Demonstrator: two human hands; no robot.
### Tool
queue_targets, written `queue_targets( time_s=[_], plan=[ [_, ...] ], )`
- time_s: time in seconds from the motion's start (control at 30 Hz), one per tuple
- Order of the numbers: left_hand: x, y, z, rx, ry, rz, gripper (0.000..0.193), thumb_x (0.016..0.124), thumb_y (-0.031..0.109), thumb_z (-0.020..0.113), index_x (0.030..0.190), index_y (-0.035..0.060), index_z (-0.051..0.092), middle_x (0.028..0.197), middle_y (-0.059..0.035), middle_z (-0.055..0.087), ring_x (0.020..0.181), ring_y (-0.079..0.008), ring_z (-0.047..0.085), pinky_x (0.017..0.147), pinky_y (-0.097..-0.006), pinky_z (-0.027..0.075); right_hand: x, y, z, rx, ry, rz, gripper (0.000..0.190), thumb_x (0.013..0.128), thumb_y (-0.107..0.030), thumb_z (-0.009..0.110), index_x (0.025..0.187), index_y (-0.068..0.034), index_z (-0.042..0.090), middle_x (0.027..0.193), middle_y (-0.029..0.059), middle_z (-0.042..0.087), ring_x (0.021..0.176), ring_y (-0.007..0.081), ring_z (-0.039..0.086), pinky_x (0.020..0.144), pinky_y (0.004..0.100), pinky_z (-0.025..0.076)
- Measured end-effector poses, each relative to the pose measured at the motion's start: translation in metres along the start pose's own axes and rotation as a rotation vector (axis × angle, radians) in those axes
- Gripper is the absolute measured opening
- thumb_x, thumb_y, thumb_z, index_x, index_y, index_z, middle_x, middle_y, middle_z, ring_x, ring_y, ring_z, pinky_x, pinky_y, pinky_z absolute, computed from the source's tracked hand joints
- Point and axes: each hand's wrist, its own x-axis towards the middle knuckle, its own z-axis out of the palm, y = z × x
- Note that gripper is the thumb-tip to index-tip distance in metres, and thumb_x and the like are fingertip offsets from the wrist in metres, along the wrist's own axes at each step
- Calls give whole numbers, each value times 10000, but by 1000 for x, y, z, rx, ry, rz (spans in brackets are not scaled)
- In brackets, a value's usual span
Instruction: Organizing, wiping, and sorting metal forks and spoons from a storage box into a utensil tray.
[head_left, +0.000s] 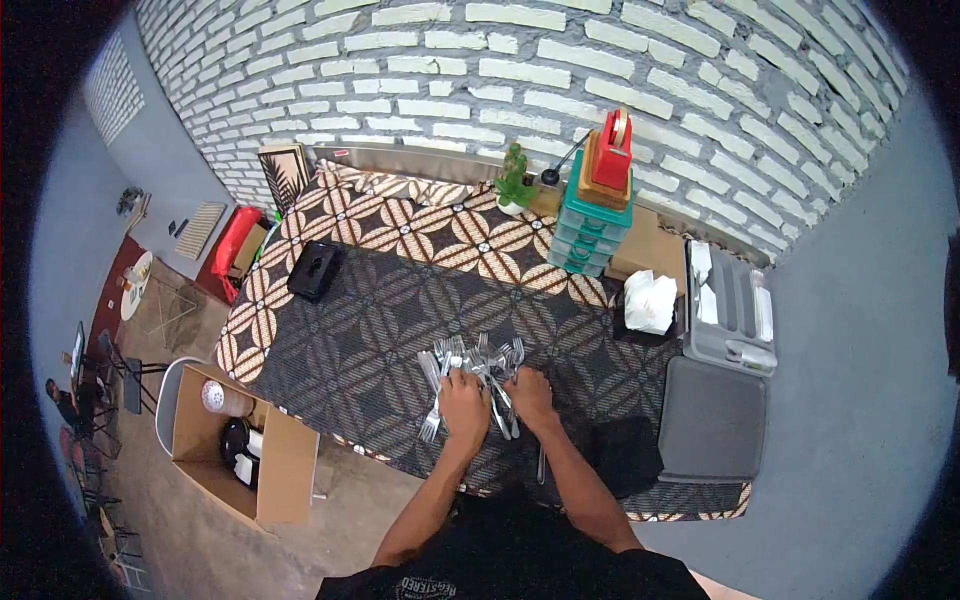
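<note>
A loose pile of metal forks and other cutlery (484, 358) lies on the dark woven mat before me, handles and tines pointing different ways. My left hand (463, 405) is over the pile's near left side, its fingers curled down among the handles; what they grip is hidden. Beside it, one fork (430, 426) lies with its tines toward me. At the pile's right side my right hand (531, 396) is closed around a fork (517, 351) with its tines pointing away from me. Near my right forearm a single metal handle (541, 466) lies apart.
At right are a grey tray (714, 416), a cutlery organizer (724, 300) with white-wrapped items and a tissue box (649, 301). Behind stand a green drawer unit (589, 217) with a red tape dispenser (616, 157), and a potted plant (514, 184). A black case (315, 270) and open cardboard box (285, 469) are left.
</note>
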Motion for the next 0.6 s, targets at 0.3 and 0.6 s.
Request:
queue_targets(
  time_s=[0.3, 0.6],
  plan=[
    [19, -3, 22, 108, 79, -36, 184, 792, 213, 630, 861, 43, 626, 976, -110, 522, 947, -305, 493, 785, -430, 394, 17, 16, -11, 98, 80, 51, 215, 796, -207, 609, 853, 0, 595, 789, 221, 634, 777, 398, 629, 704, 490, 485],
    [33, 3, 26, 215, -96, -3, 258, 722, 211, 701, 915, 51, 641, 1022, -108, 532, 1009, -306, 460, 835, -438, 347, 94, -3, -40, -103, 458, -148, 113, 836, -110, 589, 897, -16, 578, 812, 169, 600, 837, 369, 585, 697, 467, 489]
  ],
)
